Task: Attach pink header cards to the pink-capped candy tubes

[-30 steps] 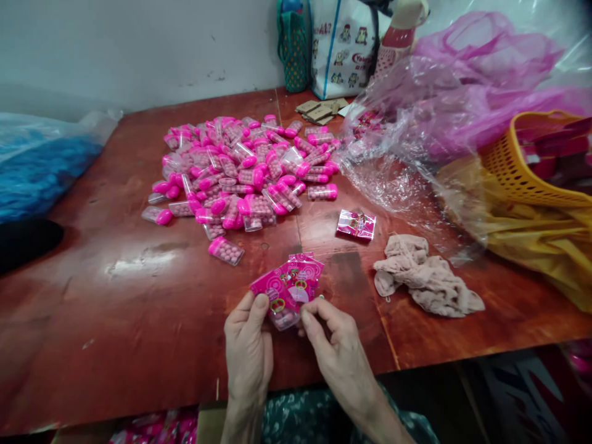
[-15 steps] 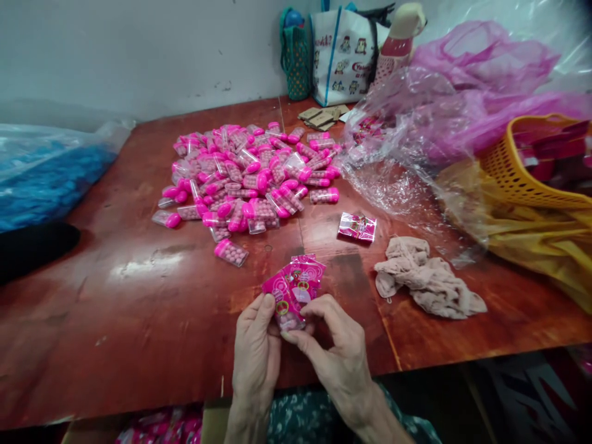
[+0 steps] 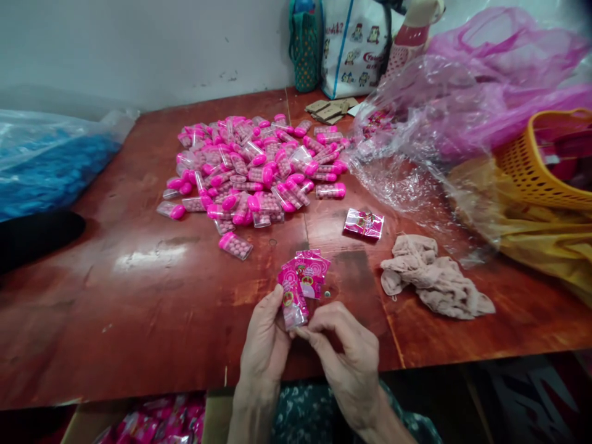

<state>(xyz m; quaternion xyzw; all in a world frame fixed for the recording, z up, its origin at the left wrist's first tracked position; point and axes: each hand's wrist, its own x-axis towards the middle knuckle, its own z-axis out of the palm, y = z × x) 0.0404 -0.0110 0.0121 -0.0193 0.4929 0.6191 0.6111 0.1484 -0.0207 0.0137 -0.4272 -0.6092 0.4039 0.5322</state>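
Observation:
My left hand (image 3: 264, 336) holds a small printed pink packet (image 3: 292, 299) between thumb and fingers, tilted above the table. Pale pink balls show dimly through its clear lower end. My right hand (image 3: 346, 342) has its thumb and forefinger pinched at that lower end. Just beyond the packet, several flat pink printed sleeves (image 3: 315, 271) lie overlapped on the table, partly covered by it. Farther off is a heap of clear little candy containers (image 3: 263, 179) with bright pink caps and pink balls inside. One candy container (image 3: 237, 246) lies apart, nearer to my left hand.
A stack of pink packaging (image 3: 363, 224) and a crumpled beige cloth (image 3: 430, 277) lie at right. Beyond are clear plastic film (image 3: 407, 154) and a yellow basket (image 3: 531, 160). A bag of blue items (image 3: 50, 166) stands left. Below the table edge is a box of pink packets (image 3: 161, 422).
The view has shifted slightly. My left hand has turned the packet more upright and apart from the sleeves. My right fingers have moved from its side to its lower end.

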